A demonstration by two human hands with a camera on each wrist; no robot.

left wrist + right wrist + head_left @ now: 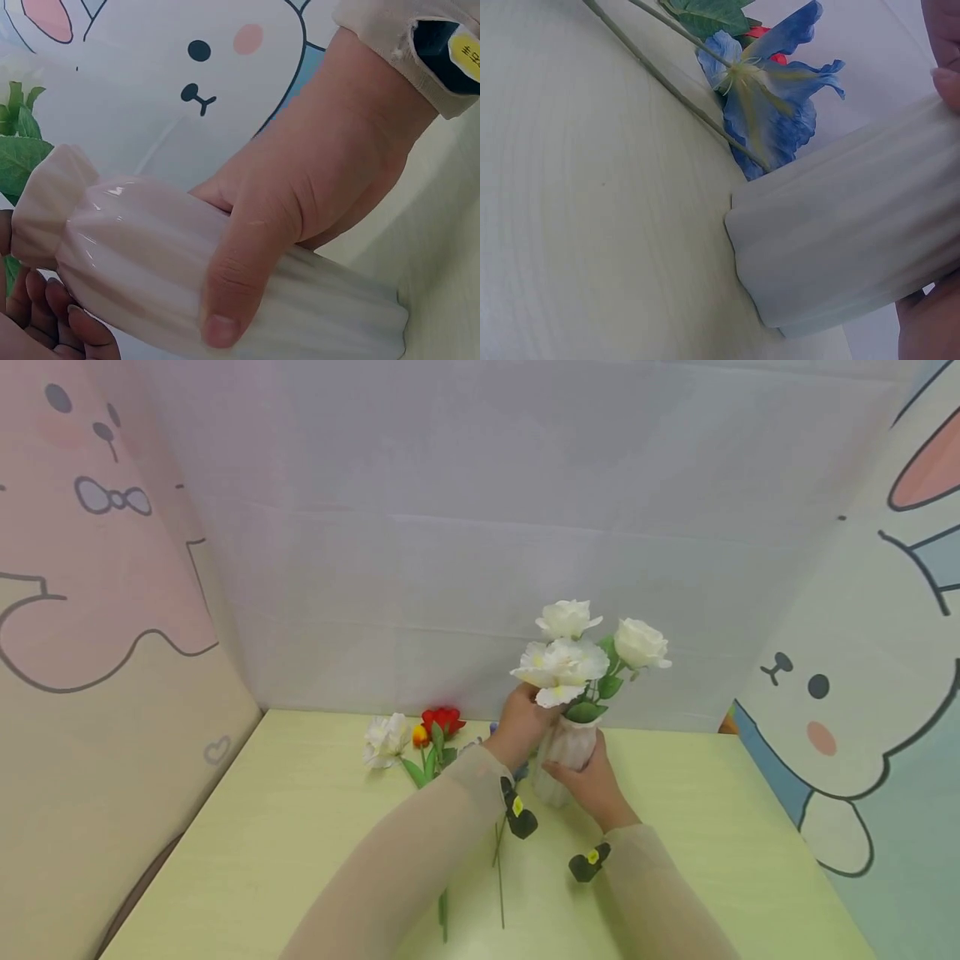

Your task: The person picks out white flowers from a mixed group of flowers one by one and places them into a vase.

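A pale ribbed vase stands on the table, with two white roses and a wide-petalled white flower at its mouth. My right hand grips the vase's body from the right; in the left wrist view its thumb lies across the ribs. Just under the wide-petalled bloom, my left hand holds that flower at the rim. The left fingers curl beside the vase's neck in the left wrist view; the stem between them is hidden.
Left of the vase lie a white flower, a red flower and a small orange-yellow flower, their stems toward the front. A blue flower lies close by the vase's base. Cartoon-printed panels flank the table, with a pale sheet behind.
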